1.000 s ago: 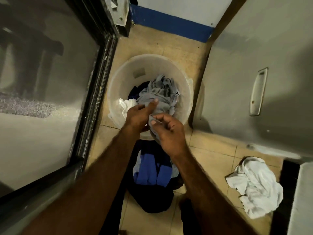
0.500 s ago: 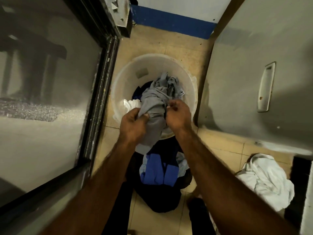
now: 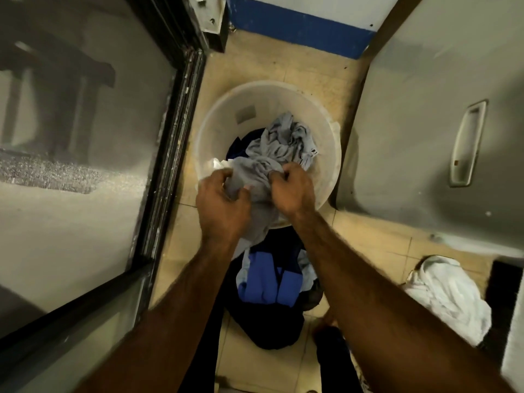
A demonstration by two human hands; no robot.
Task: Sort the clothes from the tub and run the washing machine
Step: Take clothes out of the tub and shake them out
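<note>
A round translucent tub (image 3: 218, 120) stands on the tiled floor ahead of me. A grey garment (image 3: 279, 146) hangs out of it, bunched at the near rim. My left hand (image 3: 219, 207) and my right hand (image 3: 292, 191) both grip this garment, side by side over the near edge of the tub. Under the grey cloth inside the tub lie a dark blue piece (image 3: 241, 146) and a bit of white cloth (image 3: 219, 163). On the floor just below my hands is a pile of dark and blue clothes (image 3: 269, 290).
A glass door in a black frame (image 3: 158, 177) runs along the left. A grey appliance side with a recessed handle (image 3: 467, 143) fills the right. A white garment (image 3: 450, 293) lies on the floor at the right, beside a dark mat (image 3: 504, 296).
My hands have spread apart and taken a fuller grip on the grey garment, pulling its bunched end toward the near rim of the tub. The view has shifted slightly.
</note>
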